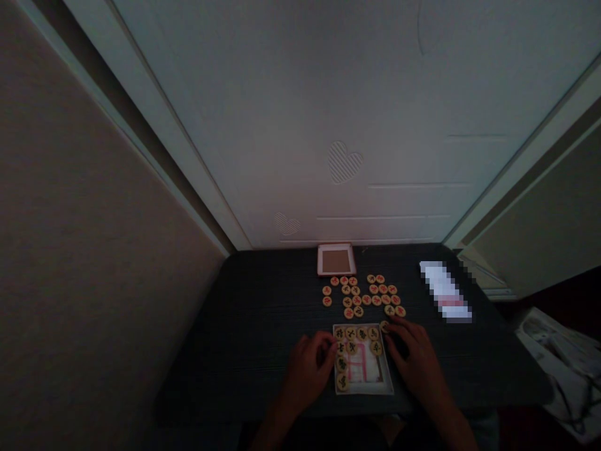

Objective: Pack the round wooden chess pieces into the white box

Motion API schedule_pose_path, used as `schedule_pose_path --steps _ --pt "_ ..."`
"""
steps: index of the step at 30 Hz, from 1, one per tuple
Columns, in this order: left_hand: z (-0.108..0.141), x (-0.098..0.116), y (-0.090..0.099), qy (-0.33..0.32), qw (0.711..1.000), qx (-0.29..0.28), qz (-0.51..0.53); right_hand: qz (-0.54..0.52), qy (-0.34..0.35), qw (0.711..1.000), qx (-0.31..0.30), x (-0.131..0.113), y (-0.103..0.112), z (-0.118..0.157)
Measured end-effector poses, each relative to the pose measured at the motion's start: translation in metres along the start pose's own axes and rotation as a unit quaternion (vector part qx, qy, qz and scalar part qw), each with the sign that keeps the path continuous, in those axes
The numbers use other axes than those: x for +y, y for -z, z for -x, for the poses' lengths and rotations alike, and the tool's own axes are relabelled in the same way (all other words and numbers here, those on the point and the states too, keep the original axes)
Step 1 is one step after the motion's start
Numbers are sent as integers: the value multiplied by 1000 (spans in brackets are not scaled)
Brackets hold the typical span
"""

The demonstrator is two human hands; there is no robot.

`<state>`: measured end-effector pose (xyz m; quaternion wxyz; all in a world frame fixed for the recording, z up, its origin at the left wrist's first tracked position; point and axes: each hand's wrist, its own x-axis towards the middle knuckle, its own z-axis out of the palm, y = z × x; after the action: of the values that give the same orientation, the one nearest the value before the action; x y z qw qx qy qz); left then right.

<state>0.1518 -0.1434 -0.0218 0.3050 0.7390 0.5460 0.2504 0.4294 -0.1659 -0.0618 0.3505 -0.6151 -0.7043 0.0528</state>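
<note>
A shallow white box (364, 389) lies near the table's front edge, with several round wooden Chinese chess pieces along its top and left sides and a pink-lined sheet at the bottom. My left hand (307, 364) is beside the box's left wall, its thumb and fingers closed together at the rim. What those fingertips hold, if anything, is hidden. By the box's top right corner, my right hand (413, 351) has its fingertips on a Chinese chess piece (384, 326). More loose pieces with red or dark characters, such as a red one (366, 300), lie beyond the box.
A box lid (337, 273) with a brown middle sits at the table's back, against a white panel (300, 125) with heart patterns. A blurred-out bright phone-like object (446, 293) lies on the right of the dark table (253, 326). A pale bag (551, 369) stands beyond the right edge.
</note>
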Motion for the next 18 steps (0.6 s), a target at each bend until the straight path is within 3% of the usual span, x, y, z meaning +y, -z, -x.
schedule_pose_path --steps 5,8,10,12,16,18 --pt "0 1 2 19 999 3 37 -61 -51 997 -7 -8 4 -2" --pt "1 5 5 30 996 7 78 -175 -165 971 -4 -18 14 0" --pt "2 8 6 29 994 7 101 -299 -271 915 -4 -27 23 2" --pt "4 13 5 24 993 7 118 -434 -342 833 5 -36 30 3" --pt "7 27 2 9 991 -13 132 -642 -370 672 16 -52 35 1" --pt "7 34 1 0 990 -37 134 -691 -377 616 20 -57 32 -1"
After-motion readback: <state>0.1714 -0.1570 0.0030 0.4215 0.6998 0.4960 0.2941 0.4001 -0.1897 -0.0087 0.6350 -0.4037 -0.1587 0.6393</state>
